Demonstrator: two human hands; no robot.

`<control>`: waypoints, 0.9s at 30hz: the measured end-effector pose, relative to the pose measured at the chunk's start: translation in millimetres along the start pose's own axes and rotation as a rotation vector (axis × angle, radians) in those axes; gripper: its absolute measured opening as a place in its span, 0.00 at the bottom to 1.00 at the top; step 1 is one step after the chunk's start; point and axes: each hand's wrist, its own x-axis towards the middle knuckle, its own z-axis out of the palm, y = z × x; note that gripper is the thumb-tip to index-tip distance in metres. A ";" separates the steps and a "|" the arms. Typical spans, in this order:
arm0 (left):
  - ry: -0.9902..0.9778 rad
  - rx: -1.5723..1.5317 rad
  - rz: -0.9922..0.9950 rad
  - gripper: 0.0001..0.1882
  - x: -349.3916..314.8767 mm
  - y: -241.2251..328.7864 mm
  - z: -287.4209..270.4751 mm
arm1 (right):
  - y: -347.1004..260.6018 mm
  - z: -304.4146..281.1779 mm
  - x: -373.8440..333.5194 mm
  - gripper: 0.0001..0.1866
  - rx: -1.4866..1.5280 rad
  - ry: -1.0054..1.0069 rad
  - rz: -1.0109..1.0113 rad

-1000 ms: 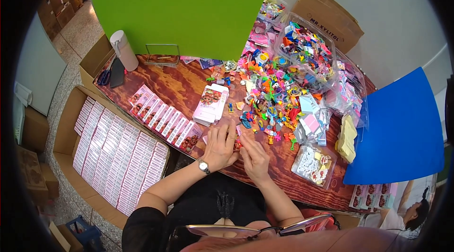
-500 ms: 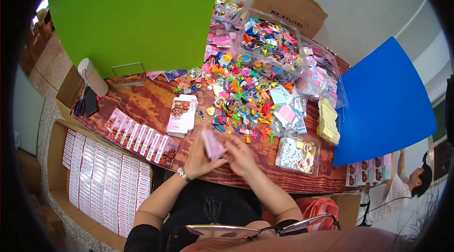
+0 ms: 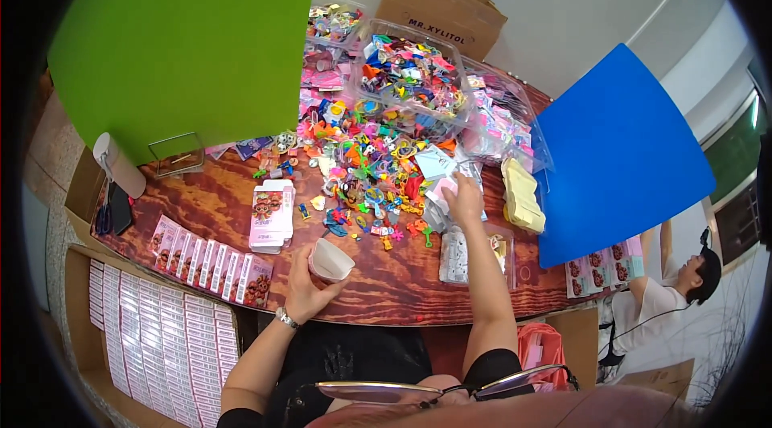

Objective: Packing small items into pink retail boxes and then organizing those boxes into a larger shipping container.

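Observation:
My left hand (image 3: 304, 287) is closed around a small pink carton (image 3: 330, 261), its pale inside showing through the unclosed top. Over the pale blue, pink and white cards (image 3: 435, 163) my right hand (image 3: 464, 201) reaches out, fingers stretched and fingertips at the cards. Beneath that forearm is a clear tray (image 3: 511, 267) with small white pieces (image 3: 453, 258). Left of the cards spreads a heap of small coloured plastic toys (image 3: 374, 179). Flat pink cartons (image 3: 272, 217) lie stacked beyond my left hand.
A row of filled pink cartons (image 3: 211, 266) lines the front left edge, above a cardboard box (image 3: 84, 331) packed with more. Clear bins (image 3: 414, 66) of trinkets stand behind. Green (image 3: 185, 42) and blue (image 3: 623, 163) panels flank the table. Yellow folded pieces (image 3: 523, 196) lie right. Another person (image 3: 659, 299) is far right.
My right hand has left the carton and moved right and away to the cards. The carton, now with its top unclosed, stays in my left hand. The view has shifted.

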 end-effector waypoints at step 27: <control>0.054 -0.014 -0.148 0.40 -0.5 -2.0 13.1 | 59.5 -8.9 9.6 0.15 0.274 0.004 0.350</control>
